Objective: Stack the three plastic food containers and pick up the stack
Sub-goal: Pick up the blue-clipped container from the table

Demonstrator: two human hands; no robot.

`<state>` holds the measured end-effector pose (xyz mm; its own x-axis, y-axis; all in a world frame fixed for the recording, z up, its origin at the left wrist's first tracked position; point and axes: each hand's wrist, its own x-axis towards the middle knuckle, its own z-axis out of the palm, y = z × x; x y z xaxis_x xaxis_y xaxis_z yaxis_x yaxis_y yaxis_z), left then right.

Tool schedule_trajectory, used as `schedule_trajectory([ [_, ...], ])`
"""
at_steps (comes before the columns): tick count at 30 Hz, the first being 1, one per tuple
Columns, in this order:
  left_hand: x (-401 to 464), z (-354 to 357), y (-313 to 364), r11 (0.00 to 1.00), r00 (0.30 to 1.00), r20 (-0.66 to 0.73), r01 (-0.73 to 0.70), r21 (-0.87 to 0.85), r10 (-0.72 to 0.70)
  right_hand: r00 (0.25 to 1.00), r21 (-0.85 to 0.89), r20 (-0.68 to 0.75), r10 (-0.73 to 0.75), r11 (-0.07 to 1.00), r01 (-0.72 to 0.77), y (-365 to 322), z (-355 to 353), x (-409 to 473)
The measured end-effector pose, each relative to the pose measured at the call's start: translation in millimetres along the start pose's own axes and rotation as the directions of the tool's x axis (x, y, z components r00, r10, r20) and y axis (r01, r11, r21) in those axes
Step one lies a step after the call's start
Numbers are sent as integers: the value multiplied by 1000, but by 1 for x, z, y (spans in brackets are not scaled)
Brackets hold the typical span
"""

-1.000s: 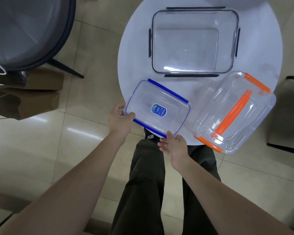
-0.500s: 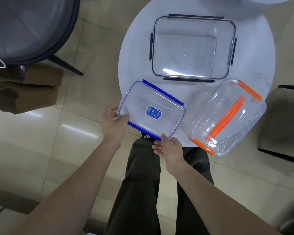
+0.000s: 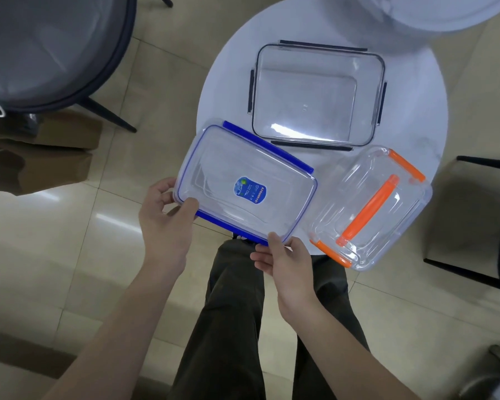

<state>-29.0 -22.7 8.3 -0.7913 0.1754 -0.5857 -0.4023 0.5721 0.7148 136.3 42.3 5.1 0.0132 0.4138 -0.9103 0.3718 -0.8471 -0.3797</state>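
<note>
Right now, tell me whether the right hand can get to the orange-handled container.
Probably yes. The right hand grips the blue-trimmed container, so it must let go first; the orange-handled container sits just beside it, with nothing between.

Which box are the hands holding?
The blue-trimmed container with the sticker, gripped by the left hand and right hand. The orange-handled container and dark-clipped container sit untouched.

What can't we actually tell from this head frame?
- Sticker text on the blue-trimmed container: too small.
- Fingertips of the left hand and right hand: hidden under that container.
- Whether it has left the table: overhead view doesn't show.
</note>
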Motion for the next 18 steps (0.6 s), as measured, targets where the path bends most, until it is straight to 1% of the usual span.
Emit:
schedule_trajectory([
  [6,-17,8,27,998,998,55,-37,-52,40,991,-8,-45,-127,992,126,-11,-20,-17],
  [10,-26,18,38,997,993,105,-53,-62,60,982,18,-70,-177,984,178,-18,-35,-23],
  [13,-32,26,42,996,991,126,-47,-72,56,976,37,-76,-202,978,206,-23,-47,-26],
  [18,-44,42,44,998,988,150,-17,-67,27,964,18,-99,-248,968,251,-30,-69,-27],
])
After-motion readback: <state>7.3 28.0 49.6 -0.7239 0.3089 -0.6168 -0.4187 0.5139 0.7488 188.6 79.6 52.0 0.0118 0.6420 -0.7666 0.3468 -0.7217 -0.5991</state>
